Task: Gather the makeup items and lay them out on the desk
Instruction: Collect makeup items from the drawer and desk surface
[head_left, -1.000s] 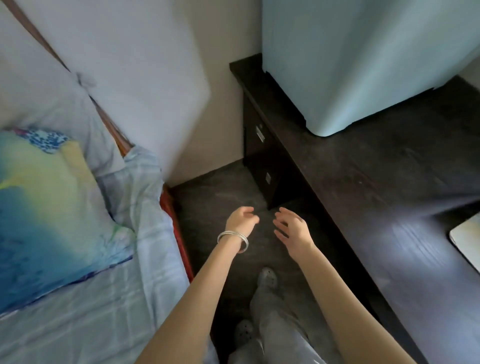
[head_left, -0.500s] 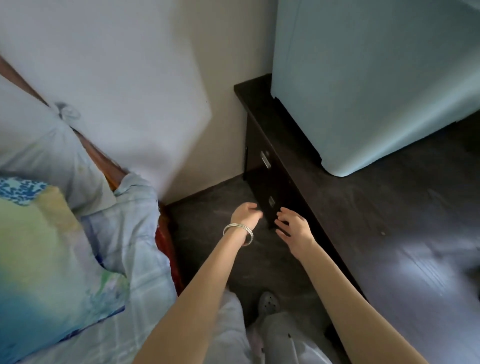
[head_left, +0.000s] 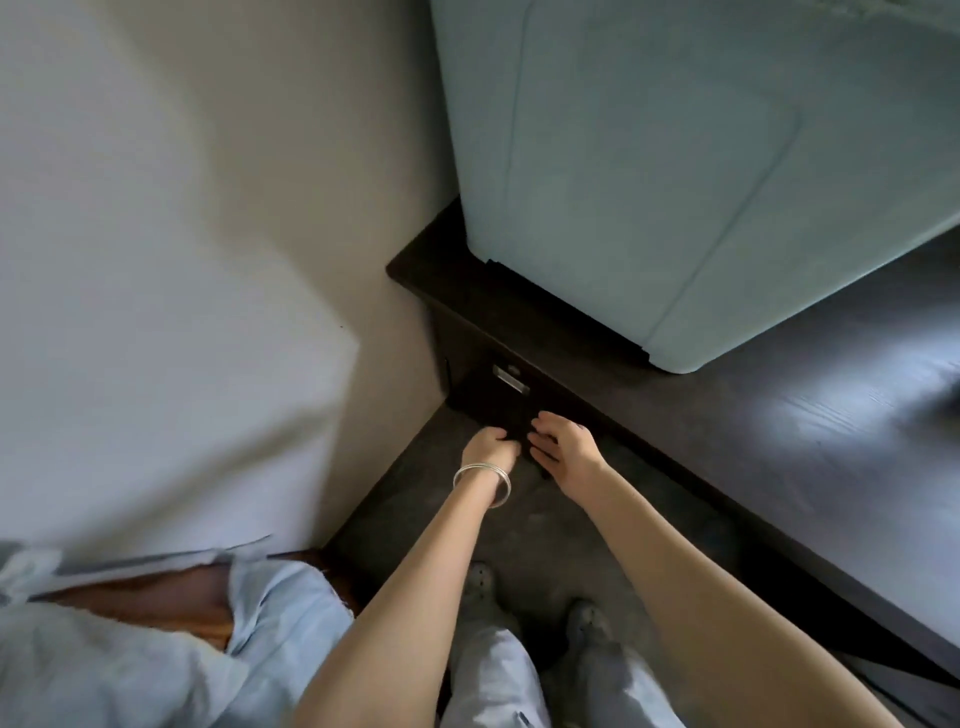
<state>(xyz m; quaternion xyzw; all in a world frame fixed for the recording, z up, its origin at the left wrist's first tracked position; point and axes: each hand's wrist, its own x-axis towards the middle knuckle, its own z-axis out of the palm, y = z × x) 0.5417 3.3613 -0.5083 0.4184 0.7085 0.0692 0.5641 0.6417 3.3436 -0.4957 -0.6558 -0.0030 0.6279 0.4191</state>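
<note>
Near the middle of the frame, both hands reach down to the dark drawer front (head_left: 493, 410) of the desk (head_left: 779, 415). The left hand (head_left: 488, 446), with silver bangles (head_left: 483, 480) at the wrist, has its fingers bent toward the lower part of the drawer front; the fingertips are lost in the dark wood, so whether they grip a handle or edge cannot be told. The right hand (head_left: 563, 441) sits just beside it to the right, fingers loosely spread and lightly bent toward the same panel, touching or almost touching it, with nothing visibly held. A pale metal handle (head_left: 510, 378) shows on the drawer front above the hands, apart from both.

The desk top runs from the centre toward the lower right of the frame, dark and wood-grained, with a blurred glare patch at the right. A large pale blue box-like object (head_left: 675, 182) stands on it in the upper right. No makeup items can be made out anywhere in view.

A plain wall (head_left: 182, 234) fills the upper left. In the lower left lies light blue bedding (head_left: 156, 649) over a reddish-brown bed frame (head_left: 156, 603). At the bottom centre, light trousers (head_left: 493, 675) and two grey shoes (head_left: 480, 582) stand on the dark floor (head_left: 415, 493).
</note>
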